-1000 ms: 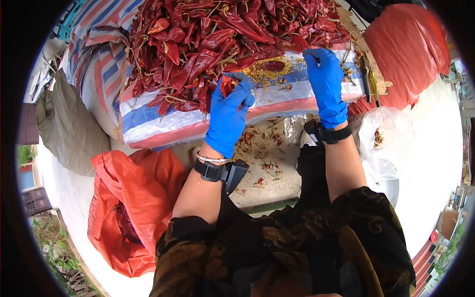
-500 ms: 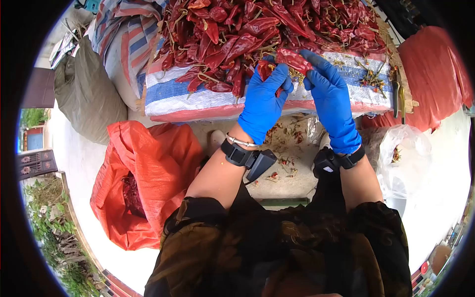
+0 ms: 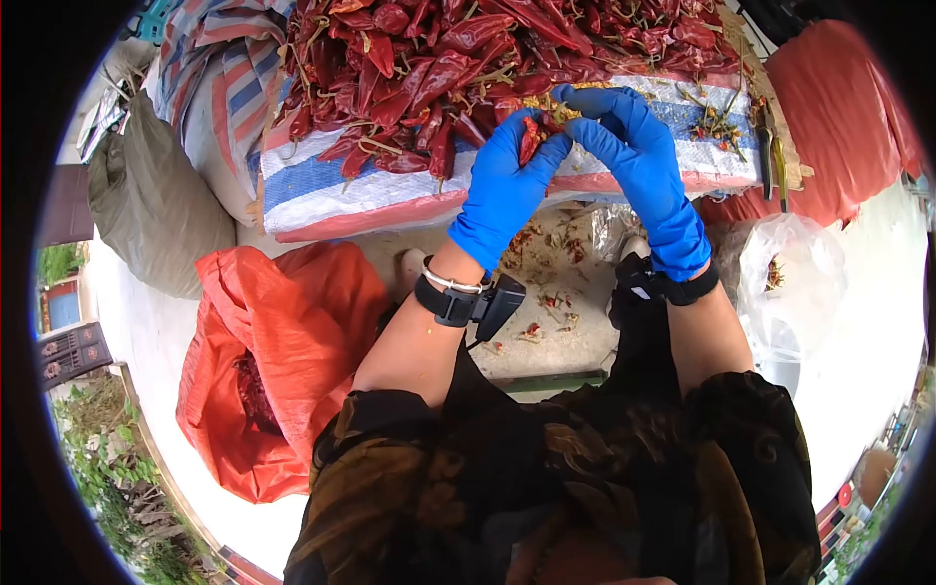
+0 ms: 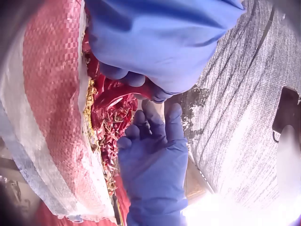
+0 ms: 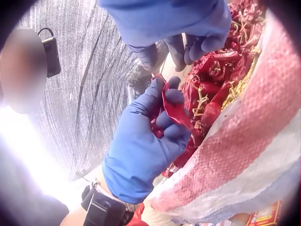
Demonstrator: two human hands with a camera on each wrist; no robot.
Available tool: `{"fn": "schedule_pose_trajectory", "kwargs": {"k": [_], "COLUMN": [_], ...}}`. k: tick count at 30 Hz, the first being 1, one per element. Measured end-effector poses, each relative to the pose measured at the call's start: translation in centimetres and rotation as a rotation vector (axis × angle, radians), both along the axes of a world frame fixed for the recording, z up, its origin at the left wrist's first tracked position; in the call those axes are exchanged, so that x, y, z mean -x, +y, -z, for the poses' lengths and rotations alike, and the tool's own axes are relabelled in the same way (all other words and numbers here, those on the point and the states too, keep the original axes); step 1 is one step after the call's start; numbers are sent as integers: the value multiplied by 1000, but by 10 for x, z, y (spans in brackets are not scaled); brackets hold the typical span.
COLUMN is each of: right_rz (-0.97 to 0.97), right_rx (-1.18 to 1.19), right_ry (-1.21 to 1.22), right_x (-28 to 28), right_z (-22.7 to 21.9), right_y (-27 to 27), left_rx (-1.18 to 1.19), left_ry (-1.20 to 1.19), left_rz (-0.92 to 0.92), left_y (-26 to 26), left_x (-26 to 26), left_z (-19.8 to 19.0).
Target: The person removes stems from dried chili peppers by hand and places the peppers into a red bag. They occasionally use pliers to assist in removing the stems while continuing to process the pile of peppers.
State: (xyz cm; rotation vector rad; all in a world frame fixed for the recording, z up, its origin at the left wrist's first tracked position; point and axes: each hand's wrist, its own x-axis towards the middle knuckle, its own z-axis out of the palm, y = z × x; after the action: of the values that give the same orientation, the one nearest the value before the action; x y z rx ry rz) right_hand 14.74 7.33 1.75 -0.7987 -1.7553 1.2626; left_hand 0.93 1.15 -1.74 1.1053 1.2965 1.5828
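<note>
The step in hand looks to be the handling of one pepper between two gloved hands, most likely to pick off its stem end. The left hand (image 3: 509,185), near the centre of the frame in the head view, has its fingers curled round a red pepper (image 3: 529,141), which shows between thumb and fingers at the near edge of the heap of peppers (image 3: 439,73). In the right-wrist view its pointed part juts out past the fingers, and more red shows deeper in the grip, so whether there is a second pepper I cannot tell. The right hand (image 3: 639,161), just beside it, is part open, thumb and forefinger bent toward each other with a gap between; nothing shows in its grasp. Loose stems (image 3: 717,127) lie on the striped sheet (image 3: 361,200) at the upper right, and a red sack (image 3: 322,307) with dark red contents gapes at the lower left. The next move probably calls for a steady left hold while the right fingertips pinch the stem, with a gentle pull, since the dry skin could tear and spill seeds.
</note>
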Motion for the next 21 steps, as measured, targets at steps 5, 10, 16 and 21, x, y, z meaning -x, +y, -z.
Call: {"fn": "schedule_pose_trajectory", "kwargs": {"k": [5,10,16,21], "right_rz": [-66,-100,-234,-260], "right_rx": [117,525,975,1228], "right_ry": [113,247,576,730], "right_x": [-3,-9,-6,-7], "right_z": [12,3,16,24], "right_y": [5,1,-3,0], "left_rx": [-60,58,-62,-107], "left_ry": [326,264,141,179], "left_rz": [138,303,231,212], "left_y": [-2,-5,-9,-8], "left_x": [1,4,-3,-6], "left_z": [-6,-7,-1,2]}}
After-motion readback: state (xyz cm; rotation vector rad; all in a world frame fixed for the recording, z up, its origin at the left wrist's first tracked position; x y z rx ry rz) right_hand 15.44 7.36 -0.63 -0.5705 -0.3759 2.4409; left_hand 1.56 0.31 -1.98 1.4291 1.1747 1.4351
